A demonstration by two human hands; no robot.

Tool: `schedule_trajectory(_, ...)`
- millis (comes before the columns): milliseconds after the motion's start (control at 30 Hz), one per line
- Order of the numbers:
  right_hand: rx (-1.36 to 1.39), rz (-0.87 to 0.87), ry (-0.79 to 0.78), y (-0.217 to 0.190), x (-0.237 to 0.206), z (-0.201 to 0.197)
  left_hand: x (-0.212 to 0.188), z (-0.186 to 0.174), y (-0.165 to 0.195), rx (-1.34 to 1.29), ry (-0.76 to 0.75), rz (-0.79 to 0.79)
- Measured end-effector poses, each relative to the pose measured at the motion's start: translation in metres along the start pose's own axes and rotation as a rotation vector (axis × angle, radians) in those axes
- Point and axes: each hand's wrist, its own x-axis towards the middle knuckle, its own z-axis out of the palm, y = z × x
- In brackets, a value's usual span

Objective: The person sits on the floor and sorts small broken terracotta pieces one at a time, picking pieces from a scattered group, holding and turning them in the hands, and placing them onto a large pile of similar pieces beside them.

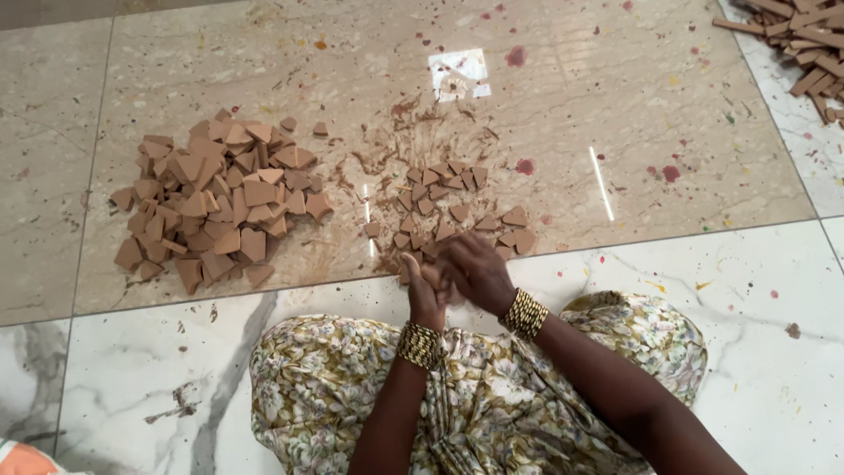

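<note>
Floor [615, 105] of marble carries a big heap [215, 202] of brown clay hearts and a smaller scatter [453, 207] nearer the knees — within reach. Left hand [425, 295] and right hand [475, 271] press together over its near edge; whether they clasp a piece, I cannot tell.

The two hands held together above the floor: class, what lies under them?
Under the right hand and left hand lie the near edge of the small scatter of brown clay pieces and floral fabric. Anything between the palms is covered.
</note>
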Motion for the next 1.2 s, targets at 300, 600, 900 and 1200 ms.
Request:
schedule_trajectory(300,-0.11,0.425,-0.216,0.017,-0.019,0.029,0.002,0.062,0.024,-0.125,0.479,-0.109)
schedule_trajectory(600,-0.223,0.307,-0.155,0.022,-0.033,0.053,0.006,0.073,0.024,-0.099,0.19,0.172)
schedule_trajectory(900,-0.312,0.291,-0.142,0.031,-0.038,0.058,0.006,0.073,0.025,0.028,0.311,0.077)
schedule_trajectory(1200,-0.303,0.251,-0.182,0.032,-0.039,0.052,0.003,0.08,0.023,-0.013,0.318,0.013)
